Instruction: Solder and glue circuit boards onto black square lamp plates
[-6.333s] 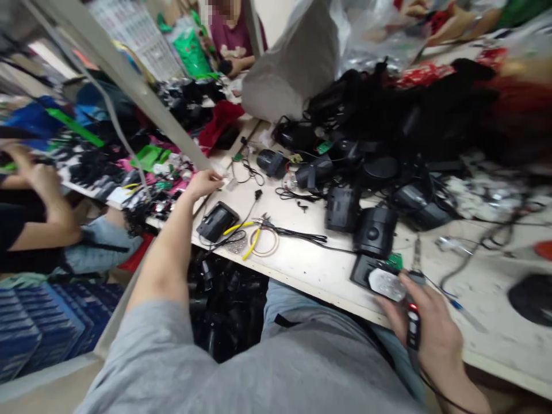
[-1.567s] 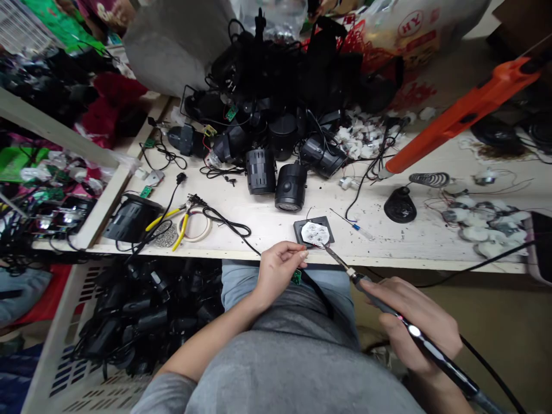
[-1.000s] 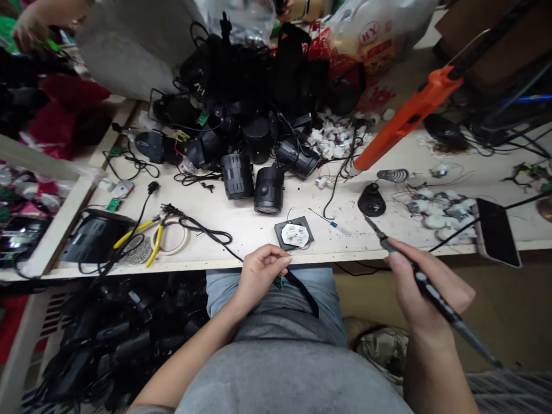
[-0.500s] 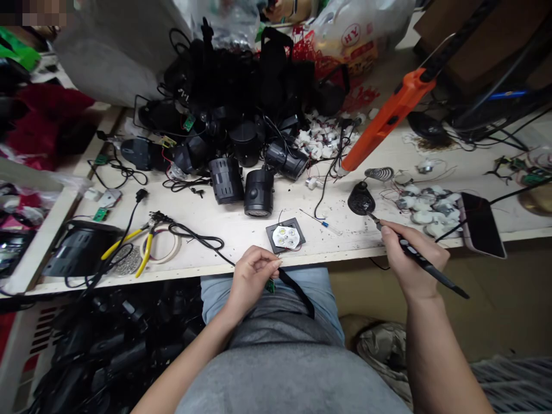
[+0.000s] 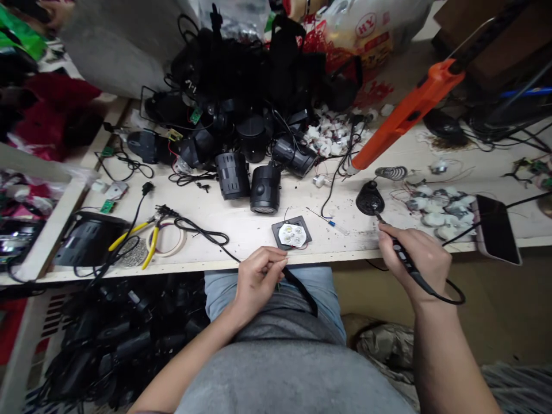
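Observation:
My right hand is closed around a black soldering iron. Its tip touches the near edge of a small black dish on the bench. At the bench's front edge my left hand pinches a thin wire, mostly hidden by the fingers. A sliver of green circuit board shows just below those fingers. A black cable runs from a plug to behind this hand. Just beyond it, a white LED board with several lenses lies on a dark square block.
Black lamp housings crowd the back of the bench. Yellow-handled pliers and a tape roll lie left. White parts and a phone sit right. An orange tool slants over the bench.
The view has shifted, so the bench things appear slightly further right. The soldering iron still touches the dish, and its cord now shows curving behind my right hand. Less of the green board shows.

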A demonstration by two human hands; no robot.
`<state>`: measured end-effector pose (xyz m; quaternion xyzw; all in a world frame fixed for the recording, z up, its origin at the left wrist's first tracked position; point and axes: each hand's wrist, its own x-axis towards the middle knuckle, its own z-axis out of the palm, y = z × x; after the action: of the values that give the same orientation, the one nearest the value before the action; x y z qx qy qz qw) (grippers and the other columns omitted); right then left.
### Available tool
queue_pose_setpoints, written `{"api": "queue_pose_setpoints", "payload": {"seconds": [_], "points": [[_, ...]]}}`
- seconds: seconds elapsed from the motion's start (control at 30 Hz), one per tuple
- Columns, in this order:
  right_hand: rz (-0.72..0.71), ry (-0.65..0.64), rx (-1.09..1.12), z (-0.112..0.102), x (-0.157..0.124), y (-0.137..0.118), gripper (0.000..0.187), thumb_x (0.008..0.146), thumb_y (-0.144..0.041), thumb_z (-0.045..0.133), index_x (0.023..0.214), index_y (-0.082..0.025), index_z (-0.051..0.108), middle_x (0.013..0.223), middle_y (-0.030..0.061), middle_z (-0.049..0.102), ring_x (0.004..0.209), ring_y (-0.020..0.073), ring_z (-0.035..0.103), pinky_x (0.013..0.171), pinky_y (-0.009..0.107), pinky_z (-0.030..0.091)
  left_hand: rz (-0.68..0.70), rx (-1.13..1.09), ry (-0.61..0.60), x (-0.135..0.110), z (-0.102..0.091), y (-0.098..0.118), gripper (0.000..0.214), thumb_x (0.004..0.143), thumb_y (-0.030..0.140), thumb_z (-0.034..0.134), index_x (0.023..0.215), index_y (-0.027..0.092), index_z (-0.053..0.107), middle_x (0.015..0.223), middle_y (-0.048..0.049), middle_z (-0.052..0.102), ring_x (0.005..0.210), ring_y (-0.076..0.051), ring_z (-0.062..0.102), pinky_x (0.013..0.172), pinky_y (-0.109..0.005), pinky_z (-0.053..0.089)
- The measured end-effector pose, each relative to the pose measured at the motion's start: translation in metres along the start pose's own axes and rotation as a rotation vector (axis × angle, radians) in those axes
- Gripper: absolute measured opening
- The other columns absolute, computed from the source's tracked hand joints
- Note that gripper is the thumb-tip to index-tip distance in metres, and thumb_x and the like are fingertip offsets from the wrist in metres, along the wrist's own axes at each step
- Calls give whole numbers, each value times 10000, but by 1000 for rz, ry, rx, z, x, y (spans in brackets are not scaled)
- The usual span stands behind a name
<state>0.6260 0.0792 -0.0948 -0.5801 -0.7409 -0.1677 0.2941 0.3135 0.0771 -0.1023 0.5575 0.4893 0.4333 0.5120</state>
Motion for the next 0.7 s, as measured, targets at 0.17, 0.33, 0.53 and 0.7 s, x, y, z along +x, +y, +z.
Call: {"api": "queue_pose_setpoints", "payload": {"seconds": [0.17, 0.33, 0.53, 0.7], "points": [[193, 59, 107, -3, 4, 2, 125, 911, -213, 644, 936, -188, 764, 826, 64, 783, 701, 198, 738, 678, 284, 552, -211, -49, -33, 4, 4, 2, 218, 839, 369, 700, 802, 156, 674, 599, 5, 627, 478, -85, 584, 472, -167, 472], [327, 133, 228, -22, 9, -25, 113, 871, -192, 702, 938, -217, 789, 827, 41, 780, 700, 205, 731, 659, 300, 533, -482, -185, 18, 17, 9, 6, 282, 682, 410, 752, 717, 151, 647, 564, 22, 608, 385, -68, 508, 367, -164, 412], [216, -29, 566, -49, 5, -80, 309, 871, -74, 670, 1100, -266, 749, 834, 10, 734, 707, 181, 688, 633, 309, 521, -557, -243, 90, 26, 15, 16, 201, 651, 319, 721, 677, 140, 634, 540, 22, 608, 350, -65, 498, 323, -159, 408], [28, -86, 722, -42, 6, -105, 259, 894, -64, 611, 1093, -194, 712, 794, 26, 708, 618, 144, 628, 574, 290, 525, -586, -248, 149, 29, 19, 20, 124, 679, 240, 691, 660, 138, 622, 518, 23, 605, 339, -66, 499, 310, -151, 405]]}}
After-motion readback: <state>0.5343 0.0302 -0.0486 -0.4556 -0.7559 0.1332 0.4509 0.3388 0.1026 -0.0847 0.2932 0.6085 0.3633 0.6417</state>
